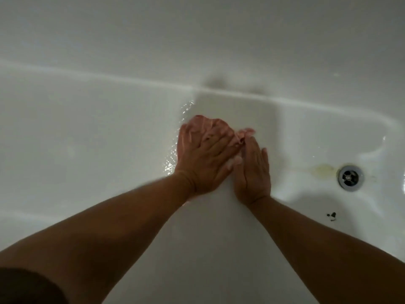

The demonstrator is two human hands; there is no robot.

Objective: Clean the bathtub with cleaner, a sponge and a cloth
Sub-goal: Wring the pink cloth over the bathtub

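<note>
The white bathtub (pixel 87 132) is wet, water (pixel 173 159) glistening on its floor beside the left hand (pixel 203 156); its metal drain (pixel 350 177), a yellowish stain (pixel 323 170) alongside, lies beyond the right hand (pixel 252 172).

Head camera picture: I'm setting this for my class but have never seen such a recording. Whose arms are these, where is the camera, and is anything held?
No machine here: a person wears a wide-angle camera on the head, so you look down along their bare forearms. The left hand lies across the fingers of the right hand, above the floor of a white bathtub. Water glistens beside the left hand. At the right are the drain and a yellowish stain beside it; a small dark speck lies nearer the camera. No sponge, cloth or cleaner shows. Nothing seems held, though the fingers are blurred.
</note>
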